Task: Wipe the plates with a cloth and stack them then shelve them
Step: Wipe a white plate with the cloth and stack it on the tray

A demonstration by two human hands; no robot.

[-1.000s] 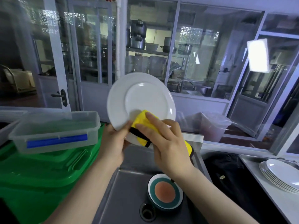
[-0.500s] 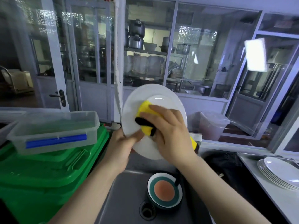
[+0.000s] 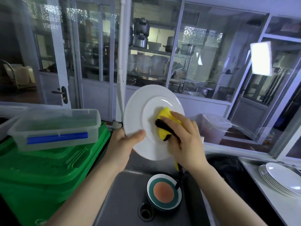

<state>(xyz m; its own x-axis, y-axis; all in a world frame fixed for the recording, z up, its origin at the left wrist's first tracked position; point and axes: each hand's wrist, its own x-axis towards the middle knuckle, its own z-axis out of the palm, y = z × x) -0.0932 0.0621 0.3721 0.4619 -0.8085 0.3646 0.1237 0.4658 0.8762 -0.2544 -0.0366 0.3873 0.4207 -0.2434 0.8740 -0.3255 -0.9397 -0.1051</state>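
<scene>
A white plate (image 3: 141, 111) is held upright above the sink, its face turned toward me. My left hand (image 3: 123, 144) grips its lower left rim, thumb on the face. My right hand (image 3: 187, 141) holds a yellow cloth with black trim (image 3: 166, 123) bunched against the plate's centre right; a tail of the cloth hangs below my wrist. A stack of white plates (image 3: 283, 178) lies on the steel counter at the far right.
A steel sink (image 3: 123, 193) lies below, with a teal and orange bowl (image 3: 163, 192) beside the drain. A green bin (image 3: 48, 168) with a clear plastic box (image 3: 55, 128) on top stands at the left. Glass partitions and a white pipe (image 3: 121, 62) rise behind.
The plate has shifted right and down and turned more edge-on to the left. My right hand slid the cloth from the lower rim up to the plate's centre right.
</scene>
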